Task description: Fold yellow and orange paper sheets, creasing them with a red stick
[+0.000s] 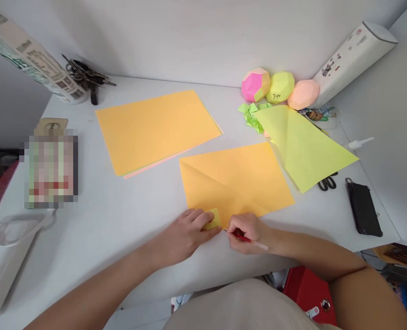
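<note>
My left hand [189, 231] presses a small yellow paper square [215, 218] onto the lower edge of an orange sheet [237, 176], its fingers curled over the square. A diagonal crease runs across that sheet. In my right hand [246, 233] is a red pen [241, 236] with a pale end, its tip touching or close to the sheet's edge beside the square. Part of the square is hidden under my left fingers. Further back on the left lies a stack of paper [158, 130], orange on top with green and pink edges below.
A creased yellow-green sheet [304, 146] partly covers scissors [327, 182] and green folded pieces [251, 117]. Behind stand paper polyhedra, one yellow [281, 87], and a white cylinder [354, 64]. A black pouch [364, 208] lies right; keys [86, 75] lie back left.
</note>
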{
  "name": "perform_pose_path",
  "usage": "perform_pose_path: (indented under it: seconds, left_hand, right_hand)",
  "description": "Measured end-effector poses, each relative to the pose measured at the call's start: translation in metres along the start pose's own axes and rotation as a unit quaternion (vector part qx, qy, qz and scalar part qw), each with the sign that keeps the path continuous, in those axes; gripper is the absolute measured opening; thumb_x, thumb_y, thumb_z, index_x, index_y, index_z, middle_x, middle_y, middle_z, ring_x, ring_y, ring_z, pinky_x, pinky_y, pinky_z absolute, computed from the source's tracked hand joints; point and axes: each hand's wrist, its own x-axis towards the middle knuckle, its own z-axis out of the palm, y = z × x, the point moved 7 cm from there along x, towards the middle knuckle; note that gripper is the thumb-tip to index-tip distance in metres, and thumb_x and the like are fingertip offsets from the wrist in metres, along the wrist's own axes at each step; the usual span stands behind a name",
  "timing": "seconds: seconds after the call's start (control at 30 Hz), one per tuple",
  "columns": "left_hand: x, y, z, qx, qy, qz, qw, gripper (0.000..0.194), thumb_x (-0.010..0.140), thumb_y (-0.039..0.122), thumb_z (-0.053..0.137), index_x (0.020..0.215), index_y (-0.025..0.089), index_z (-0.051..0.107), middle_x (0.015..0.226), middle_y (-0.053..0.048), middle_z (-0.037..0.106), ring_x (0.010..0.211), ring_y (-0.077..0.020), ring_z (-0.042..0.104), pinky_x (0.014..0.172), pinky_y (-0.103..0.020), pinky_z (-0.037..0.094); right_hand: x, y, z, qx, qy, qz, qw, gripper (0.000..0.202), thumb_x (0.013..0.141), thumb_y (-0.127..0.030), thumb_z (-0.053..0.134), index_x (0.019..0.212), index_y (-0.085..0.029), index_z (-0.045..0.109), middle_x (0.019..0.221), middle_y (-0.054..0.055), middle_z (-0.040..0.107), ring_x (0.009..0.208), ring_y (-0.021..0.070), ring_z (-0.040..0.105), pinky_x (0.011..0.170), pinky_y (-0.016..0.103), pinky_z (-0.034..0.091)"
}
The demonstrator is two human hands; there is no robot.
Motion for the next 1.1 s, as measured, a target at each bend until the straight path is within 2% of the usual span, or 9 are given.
perform_pose_path:
  seconds: [0.47,0.63,0.77,0.9,1.1]
  left_hand:
    - [0.003,0.000,-0.003,-0.015,-0.011,-0.017,1.000,0.050,0.088,0.002,0.036,0.128,0.027,0.053,0.099,-0.007,0.054,0.081,-0.0186,0.050,0.074,-0.034,0.044]
    - [0.006,-0.004,-0.012,-0.069,-0.016,-0.025,0.997,0.059,0.076,-0.009,0.029,0.120,0.020,0.056,0.103,-0.008,0.060,0.080,-0.0170,0.053,0.072,-0.031,0.046]
    - [0.009,-0.013,-0.021,-0.119,0.006,-0.023,0.993,0.065,0.070,-0.012,0.026,0.117,0.018,0.058,0.106,-0.008,0.065,0.085,-0.0168,0.059,0.071,-0.029,0.047]
    - [0.012,-0.021,-0.026,-0.175,0.014,-0.014,0.984,0.057,0.074,-0.010,0.029,0.114,0.016,0.061,0.102,-0.008,0.067,0.088,-0.0176,0.062,0.070,-0.028,0.047]
    - [0.016,-0.025,-0.029,-0.212,-0.010,-0.014,0.977,0.064,0.067,-0.013,0.030,0.115,0.017,0.061,0.100,-0.006,0.069,0.087,-0.0177,0.060,0.068,-0.027,0.046]
  right_hand:
    - [-0.002,0.001,0.000,-0.024,-0.006,-0.015,1.000,0.012,0.070,-0.010,0.049,0.068,-0.020,0.043,0.057,-0.007,0.043,0.046,0.0048,0.037,0.042,0.015,0.027]
    - [-0.002,0.001,0.002,-0.028,-0.009,-0.021,0.999,0.014,0.069,-0.008,0.049,0.069,-0.020,0.042,0.056,-0.008,0.040,0.045,0.0043,0.033,0.041,0.015,0.025]
    - [-0.001,-0.002,0.000,-0.037,-0.008,-0.032,0.999,0.015,0.070,-0.007,0.048,0.070,-0.021,0.041,0.056,-0.009,0.036,0.044,0.0039,0.027,0.041,0.016,0.023]
    - [0.001,-0.002,-0.001,-0.042,-0.029,-0.013,0.999,0.014,0.073,-0.008,0.049,0.069,-0.020,0.042,0.056,-0.008,0.039,0.044,0.0043,0.031,0.042,0.016,0.025]
    - [0.002,-0.001,-0.001,-0.052,-0.039,0.002,0.998,0.012,0.075,-0.010,0.050,0.070,-0.020,0.046,0.059,-0.005,0.049,0.045,0.0052,0.037,0.042,0.017,0.030]
